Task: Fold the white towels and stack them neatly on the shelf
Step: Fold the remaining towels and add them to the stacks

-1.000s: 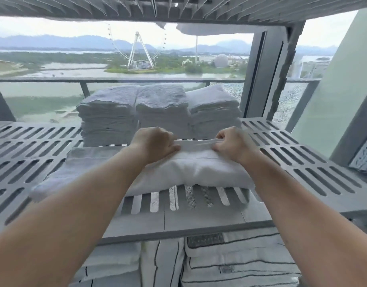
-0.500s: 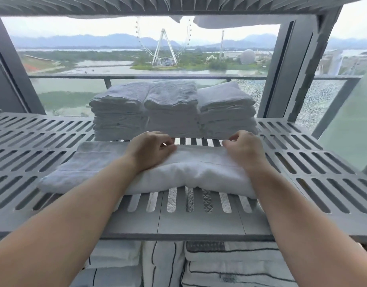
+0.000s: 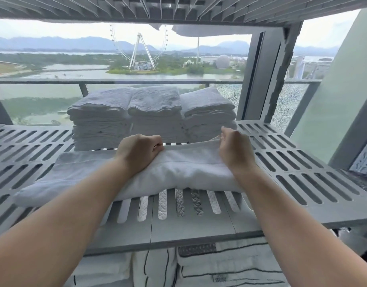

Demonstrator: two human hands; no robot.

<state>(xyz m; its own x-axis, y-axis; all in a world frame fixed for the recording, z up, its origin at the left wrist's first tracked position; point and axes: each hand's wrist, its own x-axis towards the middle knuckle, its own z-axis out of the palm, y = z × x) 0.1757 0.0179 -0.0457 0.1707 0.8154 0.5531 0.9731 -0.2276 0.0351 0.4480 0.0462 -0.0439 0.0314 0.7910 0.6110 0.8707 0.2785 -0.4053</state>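
White towel (image 3: 178, 170) lying long across the grey shelf (image 3: 298, 162) with slots, left hand (image 3: 140, 151) curled tight on its far edge, right hand (image 3: 233, 149) pinching the far edge too, three piles of folded towels (image 3: 153, 114) just behind, window behind them.

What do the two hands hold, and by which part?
The white towel on the shelf: the left hand and the right hand each grip its far edge.

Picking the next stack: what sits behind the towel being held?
Behind the towel, three stacks of folded towels stand side by side on the slatted shelf. The left hand and right hand cover parts of their lowest layers.
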